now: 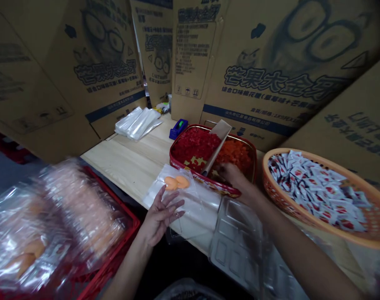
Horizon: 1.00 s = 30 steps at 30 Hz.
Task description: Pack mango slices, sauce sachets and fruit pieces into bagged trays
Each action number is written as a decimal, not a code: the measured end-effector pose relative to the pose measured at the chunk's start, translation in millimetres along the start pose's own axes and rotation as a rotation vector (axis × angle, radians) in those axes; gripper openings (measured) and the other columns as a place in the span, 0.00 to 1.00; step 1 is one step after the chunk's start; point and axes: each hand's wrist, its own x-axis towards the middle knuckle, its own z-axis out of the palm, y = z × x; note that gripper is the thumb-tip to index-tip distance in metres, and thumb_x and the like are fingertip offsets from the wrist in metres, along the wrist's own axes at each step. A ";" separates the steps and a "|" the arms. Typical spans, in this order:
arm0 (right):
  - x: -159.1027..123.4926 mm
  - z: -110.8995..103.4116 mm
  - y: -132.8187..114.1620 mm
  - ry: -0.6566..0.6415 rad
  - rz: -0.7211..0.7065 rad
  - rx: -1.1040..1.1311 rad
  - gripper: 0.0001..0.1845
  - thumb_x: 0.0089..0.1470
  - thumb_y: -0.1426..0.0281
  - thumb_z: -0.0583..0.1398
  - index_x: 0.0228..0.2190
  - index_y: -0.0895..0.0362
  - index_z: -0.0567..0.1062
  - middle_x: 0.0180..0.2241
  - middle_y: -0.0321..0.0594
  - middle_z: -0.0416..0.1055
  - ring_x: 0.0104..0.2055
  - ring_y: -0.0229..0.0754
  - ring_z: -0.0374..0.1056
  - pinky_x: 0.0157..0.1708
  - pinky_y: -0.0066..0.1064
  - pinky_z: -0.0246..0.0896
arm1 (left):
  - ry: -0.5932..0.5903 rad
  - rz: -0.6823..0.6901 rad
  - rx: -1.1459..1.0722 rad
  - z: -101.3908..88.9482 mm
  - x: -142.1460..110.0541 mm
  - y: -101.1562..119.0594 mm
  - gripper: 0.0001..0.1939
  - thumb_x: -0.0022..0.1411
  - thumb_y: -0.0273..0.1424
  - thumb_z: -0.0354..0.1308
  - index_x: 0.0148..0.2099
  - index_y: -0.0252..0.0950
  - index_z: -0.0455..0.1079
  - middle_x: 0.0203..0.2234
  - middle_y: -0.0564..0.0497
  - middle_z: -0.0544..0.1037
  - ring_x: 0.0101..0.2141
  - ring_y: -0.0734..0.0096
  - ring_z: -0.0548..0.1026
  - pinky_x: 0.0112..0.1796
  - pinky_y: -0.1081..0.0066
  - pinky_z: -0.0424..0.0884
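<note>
My left hand (161, 216) hovers over the front edge of the table with its fingers spread and nothing in them. Just beyond its fingertips, two orange oval pieces (177, 182) lie on a clear plastic bag over a white sheet (205, 202). My right hand (235, 177) reaches into the right side of a red tray (221, 186), at the small orange pieces (236, 152). Its fingertips are hidden, so any hold is unclear. A cardboard divider (219, 143) separates these from small red pieces (196, 141) on the left.
An orange basket (266, 166) of small printed sachets (318, 187) stands right. Clear plastic trays (236, 241) overlap the front edge. A blue tape dispenser (178, 129) and clear bags (138, 123) lie behind. Left, a red crate (132, 221) holds filled bags (83, 208). Cardboard boxes (190, 54) wall the back.
</note>
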 end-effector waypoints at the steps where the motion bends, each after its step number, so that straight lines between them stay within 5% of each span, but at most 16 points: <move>1: -4.4 -4.1 -1.1 0.036 0.000 0.028 0.11 0.46 0.78 0.53 0.30 0.60 0.74 0.30 0.42 0.73 0.30 0.37 0.66 0.30 0.25 0.58 | 0.000 0.001 -0.003 -0.7 -0.5 0.2 0.37 0.50 0.20 0.60 0.58 0.49 0.52 0.54 0.46 0.64 0.48 0.57 0.70 0.47 0.55 0.66; 4: -34.8 -15.8 -12.2 0.088 -0.061 0.291 0.10 0.48 0.71 0.55 0.33 0.59 0.73 0.31 0.40 0.72 0.30 0.36 0.66 0.29 0.25 0.59 | 0.008 0.006 -0.008 -1.8 -1.3 0.5 0.36 0.50 0.19 0.60 0.57 0.48 0.53 0.54 0.45 0.64 0.48 0.57 0.70 0.47 0.55 0.66; 7: -82.4 -21.6 -37.5 -0.112 -0.215 0.609 0.12 0.45 0.63 0.59 0.31 0.57 0.73 0.27 0.36 0.71 0.27 0.36 0.65 0.28 0.26 0.60 | 0.018 0.012 -0.017 -2.4 -0.8 -0.3 0.36 0.50 0.19 0.60 0.57 0.47 0.53 0.53 0.45 0.65 0.47 0.57 0.71 0.47 0.56 0.66; 10: -120.7 -18.5 -64.8 -0.276 -0.349 0.587 0.09 0.46 0.64 0.59 0.28 0.57 0.74 0.29 0.37 0.70 0.31 0.37 0.65 0.31 0.27 0.60 | 0.012 0.024 -0.020 -3.7 0.3 -1.4 0.36 0.50 0.18 0.60 0.57 0.47 0.52 0.53 0.45 0.65 0.47 0.57 0.71 0.47 0.56 0.66; 13: -136.0 -11.7 -77.9 -0.307 -0.407 0.477 0.10 0.48 0.68 0.56 0.33 0.56 0.75 0.31 0.39 0.70 0.30 0.36 0.65 0.30 0.27 0.60 | 0.002 0.034 -0.012 -5.6 0.7 -2.2 0.37 0.50 0.18 0.60 0.58 0.48 0.51 0.53 0.45 0.64 0.48 0.58 0.70 0.47 0.56 0.66; 17: -138.6 -7.4 -76.8 -0.303 -0.394 0.501 0.16 0.48 0.70 0.55 0.41 0.56 0.73 0.36 0.41 0.72 0.33 0.38 0.66 0.33 0.29 0.61 | 0.009 0.046 -0.004 -6.7 -0.2 -2.8 0.37 0.51 0.19 0.59 0.58 0.48 0.51 0.54 0.45 0.64 0.48 0.58 0.70 0.47 0.56 0.66; 22: -131.6 -14.7 -63.6 -0.172 -0.302 0.578 0.12 0.48 0.65 0.55 0.33 0.56 0.75 0.33 0.39 0.74 0.35 0.40 0.68 0.35 0.30 0.63 | 0.016 0.043 -0.007 -5.9 -0.5 -2.1 0.37 0.51 0.19 0.60 0.58 0.48 0.51 0.53 0.45 0.65 0.47 0.59 0.71 0.46 0.57 0.67; 27: -80.3 -26.7 -23.6 0.309 -0.112 0.259 0.10 0.48 0.69 0.54 0.30 0.57 0.75 0.32 0.42 0.72 0.35 0.40 0.67 0.37 0.31 0.61 | 0.027 0.032 -0.012 -5.4 -1.7 -1.4 0.36 0.51 0.19 0.60 0.57 0.48 0.52 0.53 0.46 0.65 0.48 0.58 0.70 0.47 0.57 0.67; 30: -51.1 -26.1 0.0 0.240 -0.010 0.092 0.07 0.43 0.75 0.56 0.25 0.59 0.75 0.28 0.43 0.72 0.32 0.41 0.67 0.34 0.28 0.60 | 0.039 0.040 0.009 -5.4 -2.3 -1.3 0.36 0.51 0.20 0.60 0.57 0.49 0.52 0.54 0.46 0.64 0.49 0.58 0.70 0.48 0.57 0.67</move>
